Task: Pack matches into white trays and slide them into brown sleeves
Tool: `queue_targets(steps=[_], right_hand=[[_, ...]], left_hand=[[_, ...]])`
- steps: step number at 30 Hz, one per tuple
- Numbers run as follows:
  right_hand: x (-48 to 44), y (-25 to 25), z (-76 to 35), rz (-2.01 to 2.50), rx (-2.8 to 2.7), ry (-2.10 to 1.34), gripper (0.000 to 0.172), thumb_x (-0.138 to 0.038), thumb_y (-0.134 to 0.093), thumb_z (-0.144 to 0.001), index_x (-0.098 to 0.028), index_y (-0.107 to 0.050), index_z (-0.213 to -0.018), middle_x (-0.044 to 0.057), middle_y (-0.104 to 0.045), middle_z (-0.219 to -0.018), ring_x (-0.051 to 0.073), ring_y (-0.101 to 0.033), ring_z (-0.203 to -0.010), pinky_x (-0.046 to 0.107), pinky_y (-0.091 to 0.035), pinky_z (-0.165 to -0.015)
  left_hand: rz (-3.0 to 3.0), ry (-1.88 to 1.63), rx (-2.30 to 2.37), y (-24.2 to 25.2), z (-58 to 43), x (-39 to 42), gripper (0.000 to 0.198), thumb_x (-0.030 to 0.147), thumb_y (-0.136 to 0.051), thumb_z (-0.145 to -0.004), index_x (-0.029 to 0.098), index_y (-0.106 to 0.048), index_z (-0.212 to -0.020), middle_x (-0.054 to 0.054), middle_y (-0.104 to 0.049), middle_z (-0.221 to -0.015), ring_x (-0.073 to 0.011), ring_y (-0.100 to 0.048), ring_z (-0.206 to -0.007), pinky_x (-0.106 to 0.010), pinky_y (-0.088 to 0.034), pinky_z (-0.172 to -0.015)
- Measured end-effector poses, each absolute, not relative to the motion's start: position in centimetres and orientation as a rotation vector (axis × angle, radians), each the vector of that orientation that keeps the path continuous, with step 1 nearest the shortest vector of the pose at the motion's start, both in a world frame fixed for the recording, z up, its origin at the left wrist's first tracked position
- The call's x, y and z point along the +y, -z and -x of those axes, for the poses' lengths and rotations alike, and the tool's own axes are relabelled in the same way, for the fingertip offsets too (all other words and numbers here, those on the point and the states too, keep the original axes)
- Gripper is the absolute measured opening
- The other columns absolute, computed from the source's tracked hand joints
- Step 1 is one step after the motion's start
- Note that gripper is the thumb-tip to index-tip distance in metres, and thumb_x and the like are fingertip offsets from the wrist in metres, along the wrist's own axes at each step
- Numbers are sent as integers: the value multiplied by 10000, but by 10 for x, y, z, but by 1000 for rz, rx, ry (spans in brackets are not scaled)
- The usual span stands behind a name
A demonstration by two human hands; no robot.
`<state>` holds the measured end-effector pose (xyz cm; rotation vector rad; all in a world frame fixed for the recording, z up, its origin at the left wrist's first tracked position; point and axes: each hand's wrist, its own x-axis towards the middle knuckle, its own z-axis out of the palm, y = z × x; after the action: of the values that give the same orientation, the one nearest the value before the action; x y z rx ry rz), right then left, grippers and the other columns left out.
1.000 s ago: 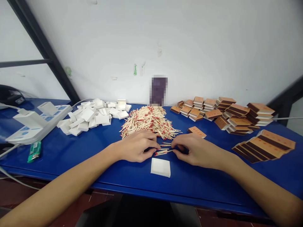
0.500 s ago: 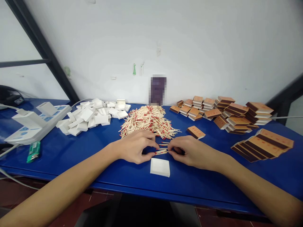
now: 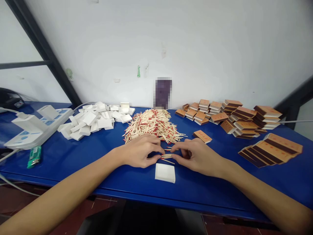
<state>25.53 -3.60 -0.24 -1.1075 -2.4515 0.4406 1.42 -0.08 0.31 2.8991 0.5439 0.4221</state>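
Observation:
Several loose matches (image 3: 167, 156) lie side by side on the blue table, red heads to the left. My left hand (image 3: 143, 151) has thumb and forefinger closed about their head ends. At the plain ends, the thumb and forefinger of my right hand (image 3: 198, 154) are parted, their tips close to the sticks. One slanting match (image 3: 168, 161) lies just below the group. A white matchbox tray (image 3: 165, 173) rests in front of both hands; its inside cannot be made out. Behind my hands rises a large heap of matches (image 3: 154, 125).
White trays (image 3: 91, 119) are piled at the back left, beside a power strip (image 3: 36, 129) and a green packet (image 3: 34, 157). Brown matchbox sleeves (image 3: 242, 119) stand stacked at right, with a leaning row (image 3: 271, 150) nearer. A single sleeve (image 3: 202, 136) lies behind my right hand.
My right thumb and forefinger have spread apart from their pinch on the matches' plain ends. One match now lies slanted below the others. My left hand has barely moved.

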Motion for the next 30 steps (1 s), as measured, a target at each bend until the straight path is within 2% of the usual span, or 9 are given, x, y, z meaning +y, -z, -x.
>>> queue_targets(steps=[3,7,12,18,25,30], right_hand=[[-36,2,-257,1081,-2499,-452,258,-367,-594,-907,-212,-693,-1089,-54,-524,-560,100,-461,-486,237,-323,-529],[-36,0,-257,1064,-2585,-402,306,-364,-620,-889,-218,-690,-1149,-32,-577,-605,116,-522,-542,243,-347,-569],[-36,-3,-255,1068,-2626,-401,253,-365,-585,-913,-208,-710,-1067,-19,-594,-629,123,-531,-560,251,-350,-572],[-37,-3,-254,1000,-2605,-426,202,-333,-569,-927,-211,-717,-991,16,-616,-747,136,-556,-657,253,-394,-622],[-38,-2,-254,1039,-2628,-429,219,-326,-536,-939,-216,-718,-990,-21,-592,-626,118,-526,-568,252,-360,-582],[-35,-3,-258,1085,-2640,-386,195,-173,-535,-858,-198,-705,-950,-7,-630,-662,128,-556,-594,253,-345,-573]], left_hand=[[-2914,-439,558,-4,-14,0,250,156,-530,-874,174,-710,-1047,-52,-641,-883,-180,-590,-840,-304,-459,-779],[-2933,-441,555,-3,-14,0,239,138,-528,-860,170,-714,-1006,-47,-628,-856,-165,-577,-793,-289,-456,-738],[-2946,-448,538,-1,-13,1,201,160,-553,-868,184,-713,-986,-38,-621,-848,-161,-577,-803,-284,-453,-744],[-2963,-463,531,1,-14,1,173,189,-563,-878,185,-708,-971,-31,-617,-815,-157,-578,-777,-288,-452,-731],[-2962,-448,545,1,-14,0,176,226,-558,-901,186,-706,-987,-33,-631,-833,-159,-590,-782,-294,-452,-744],[-2941,-434,543,-2,-14,-1,183,222,-581,-864,183,-709,-989,-32,-630,-835,-163,-589,-789,-303,-462,-763]])
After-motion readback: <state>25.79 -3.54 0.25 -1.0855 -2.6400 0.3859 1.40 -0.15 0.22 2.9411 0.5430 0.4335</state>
